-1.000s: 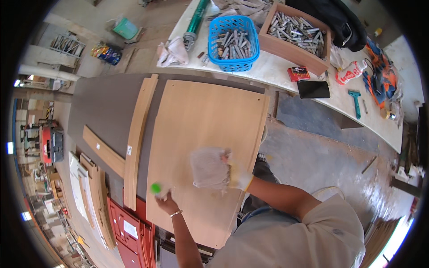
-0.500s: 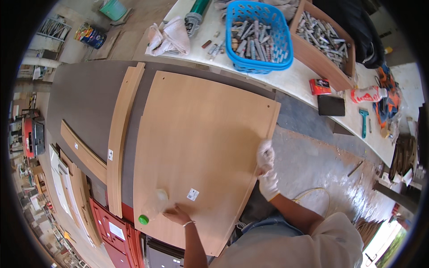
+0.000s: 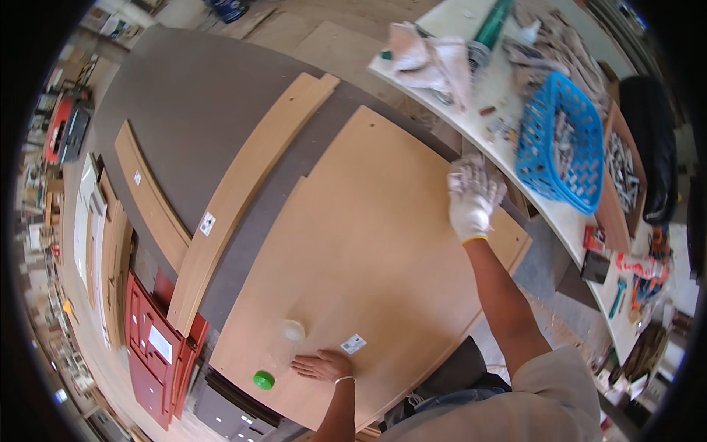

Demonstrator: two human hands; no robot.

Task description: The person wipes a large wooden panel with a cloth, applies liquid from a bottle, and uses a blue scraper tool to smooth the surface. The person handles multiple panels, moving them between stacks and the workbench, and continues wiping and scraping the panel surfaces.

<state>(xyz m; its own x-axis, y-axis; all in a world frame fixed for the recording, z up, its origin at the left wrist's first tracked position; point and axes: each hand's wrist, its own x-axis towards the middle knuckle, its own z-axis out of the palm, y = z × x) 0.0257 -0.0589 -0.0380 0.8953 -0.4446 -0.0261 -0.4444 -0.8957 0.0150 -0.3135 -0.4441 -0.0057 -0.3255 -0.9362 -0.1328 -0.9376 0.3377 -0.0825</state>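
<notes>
- Left hand (image 3: 322, 366): bare, palm down, fingers extended toward the left.
- Left forearm (image 3: 339, 414): rising from the lower edge.
- Right hand (image 3: 473, 195): gloved, reaching far forward, fingers pointing ahead and parted.
- Right arm (image 3: 508, 306): stretched out.

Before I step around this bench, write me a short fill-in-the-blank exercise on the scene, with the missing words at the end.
1. The white glove is worn on the person's ____ hand.
2. The left hand lies flat on the wooden panel, near a clear bottle whose cap is ____.
3. The plastic basket on the white table is ____.

Missing words: right; green; blue.
</notes>
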